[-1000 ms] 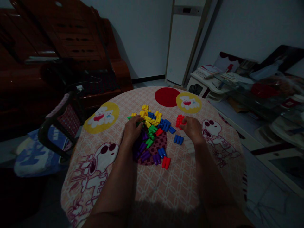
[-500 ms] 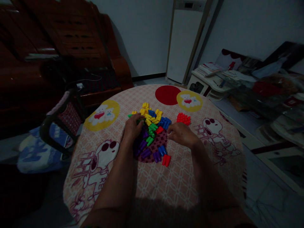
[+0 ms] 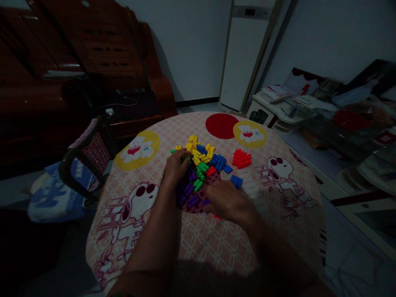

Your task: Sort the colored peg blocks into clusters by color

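Observation:
Plastic building blocks lie in a loose heap on the table: yellow blocks (image 3: 201, 154) at the back, green blocks (image 3: 201, 170) in the middle, purple blocks (image 3: 187, 192) at the front left. My left hand (image 3: 176, 167) rests at the heap's left edge, thumb and fingers apart over dark green pieces. Low over the front right of the heap, my right hand (image 3: 227, 200) points its fingers down; they are hidden and blurred. A red block (image 3: 217, 217) peeks out below it. Blue blocks (image 3: 219, 161) lie beyond this hand, with another blue block (image 3: 236, 181) apart on the right.
A cluster of red blocks (image 3: 241, 159) stands apart to the right of the heap. The round table has a patterned cloth (image 3: 213, 243). A chair (image 3: 83, 161) stands close on the left, a wooden sofa (image 3: 123, 62) behind it. A cluttered glass-topped cabinet (image 3: 328, 119) is on the right.
My right hand has moved left and toward me, over the front blue, purple and red blocks. Blue blocks now show where it was. My left hand stays nearly in place.

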A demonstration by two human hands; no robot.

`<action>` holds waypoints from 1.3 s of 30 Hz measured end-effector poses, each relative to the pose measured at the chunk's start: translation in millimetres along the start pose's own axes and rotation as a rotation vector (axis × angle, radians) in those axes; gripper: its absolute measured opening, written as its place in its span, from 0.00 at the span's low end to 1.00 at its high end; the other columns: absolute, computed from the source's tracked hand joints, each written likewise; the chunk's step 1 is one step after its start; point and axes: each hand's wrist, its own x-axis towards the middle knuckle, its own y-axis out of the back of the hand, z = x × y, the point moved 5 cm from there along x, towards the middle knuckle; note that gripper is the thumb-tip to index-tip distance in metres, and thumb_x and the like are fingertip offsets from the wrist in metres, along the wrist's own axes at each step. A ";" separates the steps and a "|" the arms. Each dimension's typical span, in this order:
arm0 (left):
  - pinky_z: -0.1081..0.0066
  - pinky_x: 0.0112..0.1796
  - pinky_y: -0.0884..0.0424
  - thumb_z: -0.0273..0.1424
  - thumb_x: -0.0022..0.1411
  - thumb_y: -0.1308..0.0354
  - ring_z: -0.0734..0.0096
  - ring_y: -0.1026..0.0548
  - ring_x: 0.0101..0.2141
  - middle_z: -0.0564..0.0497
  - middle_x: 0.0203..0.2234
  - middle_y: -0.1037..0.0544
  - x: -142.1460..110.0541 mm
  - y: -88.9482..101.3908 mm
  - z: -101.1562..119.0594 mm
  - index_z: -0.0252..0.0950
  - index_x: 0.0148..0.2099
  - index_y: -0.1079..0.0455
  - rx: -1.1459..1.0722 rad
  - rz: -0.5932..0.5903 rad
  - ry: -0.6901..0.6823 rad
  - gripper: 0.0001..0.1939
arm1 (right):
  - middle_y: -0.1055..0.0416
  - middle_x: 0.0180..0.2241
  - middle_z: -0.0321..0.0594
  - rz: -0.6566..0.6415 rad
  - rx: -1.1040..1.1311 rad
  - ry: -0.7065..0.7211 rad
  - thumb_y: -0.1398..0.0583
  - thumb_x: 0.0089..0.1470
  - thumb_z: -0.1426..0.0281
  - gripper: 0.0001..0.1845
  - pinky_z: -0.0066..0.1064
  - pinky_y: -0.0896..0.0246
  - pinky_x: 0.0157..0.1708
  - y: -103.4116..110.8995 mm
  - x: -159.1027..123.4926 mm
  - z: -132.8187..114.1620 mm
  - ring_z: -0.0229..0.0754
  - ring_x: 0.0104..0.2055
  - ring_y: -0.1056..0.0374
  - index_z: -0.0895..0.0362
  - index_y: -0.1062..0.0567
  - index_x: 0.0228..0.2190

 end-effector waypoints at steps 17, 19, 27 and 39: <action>0.53 0.61 0.35 0.31 0.60 0.45 0.55 0.26 0.56 0.42 0.55 0.22 0.6 1.0 2.0 0.36 0.47 0.22 -0.017 -0.001 0.010 0.15 | 0.26 0.40 0.45 0.167 -0.016 -0.039 0.49 0.62 0.79 0.15 0.32 0.39 0.39 -48.4 -34.9 16.3 0.44 0.39 0.31 0.56 0.24 0.40; 0.53 0.61 0.35 0.31 0.60 0.45 0.55 0.26 0.57 0.42 0.55 0.22 0.7 0.9 1.7 0.36 0.47 0.22 -0.022 0.002 0.006 0.15 | 0.26 0.38 0.44 0.197 0.058 -0.042 0.47 0.62 0.76 0.13 0.31 0.39 0.39 -45.6 -31.0 29.7 0.43 0.39 0.31 0.56 0.23 0.40; 0.53 0.61 0.35 0.32 0.61 0.44 0.55 0.26 0.56 0.43 0.54 0.22 0.3 -0.3 -2.8 0.37 0.47 0.22 -0.030 0.010 0.003 0.15 | 0.22 0.44 0.45 0.661 0.444 -0.145 0.40 0.54 0.72 0.16 0.32 0.34 0.43 10.8 -18.9 106.1 0.44 0.42 0.26 0.57 0.21 0.45; 0.54 0.61 0.35 0.32 0.60 0.45 0.56 0.26 0.56 0.43 0.55 0.22 0.6 -1.1 -3.2 0.36 0.48 0.22 -0.037 0.004 0.012 0.15 | 0.20 0.43 0.50 0.489 -0.014 -0.446 0.35 0.52 0.70 0.15 0.35 0.35 0.46 63.1 47.6 158.6 0.50 0.47 0.26 0.59 0.18 0.42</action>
